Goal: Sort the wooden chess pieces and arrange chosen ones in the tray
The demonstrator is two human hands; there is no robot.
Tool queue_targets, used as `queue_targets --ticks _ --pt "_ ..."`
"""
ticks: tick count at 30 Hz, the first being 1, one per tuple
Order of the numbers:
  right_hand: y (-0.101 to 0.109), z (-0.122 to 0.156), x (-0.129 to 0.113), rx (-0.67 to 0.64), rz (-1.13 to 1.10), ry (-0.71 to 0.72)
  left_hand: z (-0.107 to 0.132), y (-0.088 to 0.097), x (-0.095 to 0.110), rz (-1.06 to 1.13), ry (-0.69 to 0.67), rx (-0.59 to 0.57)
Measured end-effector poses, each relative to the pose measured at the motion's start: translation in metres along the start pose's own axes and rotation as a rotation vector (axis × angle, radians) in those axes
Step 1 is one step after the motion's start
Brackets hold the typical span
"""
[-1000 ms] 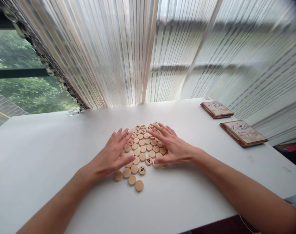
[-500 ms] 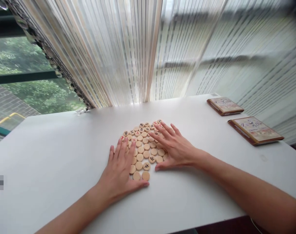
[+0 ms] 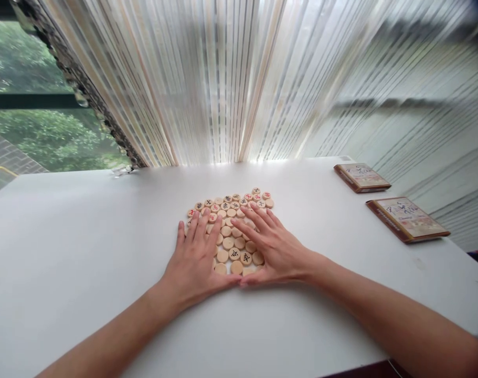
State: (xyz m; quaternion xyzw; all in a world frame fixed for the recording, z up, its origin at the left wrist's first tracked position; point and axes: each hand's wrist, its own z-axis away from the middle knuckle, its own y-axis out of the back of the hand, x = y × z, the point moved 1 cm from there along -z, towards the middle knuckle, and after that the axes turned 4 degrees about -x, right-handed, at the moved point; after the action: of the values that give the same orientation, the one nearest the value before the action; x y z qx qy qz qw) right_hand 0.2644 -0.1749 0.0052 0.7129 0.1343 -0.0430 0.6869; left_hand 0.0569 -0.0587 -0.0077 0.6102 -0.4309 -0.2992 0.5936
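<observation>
A cluster of several round wooden game discs point(image 3: 231, 231) lies flat on the white table point(image 3: 85, 236); some show black or red characters, others are blank side up. My left hand point(image 3: 195, 260) lies flat on the left part of the cluster, fingers stretched forward. My right hand point(image 3: 272, 247) lies flat on the right part, fingers spread toward the middle. The two thumbs nearly meet at the near edge of the discs, so the hands frame the pile. Neither hand grips a disc.
Two flat brown box halves with printed tops lie at the right: one farther back point(image 3: 362, 177), one nearer point(image 3: 407, 219). Striped sheer curtains point(image 3: 242, 79) hang behind the table, and a window with trees point(image 3: 34, 126) is at the left.
My left hand has slid in from the left and my right thumb moved inward, so the thumbs now almost touch. The loose near discs have been pushed into a tighter cluster.
</observation>
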Motion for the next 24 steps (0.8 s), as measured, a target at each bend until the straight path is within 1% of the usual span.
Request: queue_targets --ticks 4,8,10,13,17,24 --pt "0.003 0.005 0.0 0.008 0.01 -0.007 0.001 0.002 0.0 0.004 0.005 0.012" --pt "0.005 0.019 -0.003 -0.075 0.004 -0.019 0.003 0.003 -0.001 0.002 0.012 0.019" --pt "0.004 0.02 -0.006 -0.095 0.012 -0.03 0.003 0.003 -0.001 0.004 0.006 0.012" --pt "0.002 0.015 -0.007 -0.078 0.053 -0.047 0.004 0.003 -0.001 0.013 -0.014 0.012" --pt "0.001 0.008 -0.002 -0.058 0.092 -0.059 0.004 0.004 0.0 0.009 -0.034 0.016" --pt "-0.001 0.008 0.0 -0.028 0.092 -0.07 0.003 0.004 0.001 -0.004 -0.011 -0.019"
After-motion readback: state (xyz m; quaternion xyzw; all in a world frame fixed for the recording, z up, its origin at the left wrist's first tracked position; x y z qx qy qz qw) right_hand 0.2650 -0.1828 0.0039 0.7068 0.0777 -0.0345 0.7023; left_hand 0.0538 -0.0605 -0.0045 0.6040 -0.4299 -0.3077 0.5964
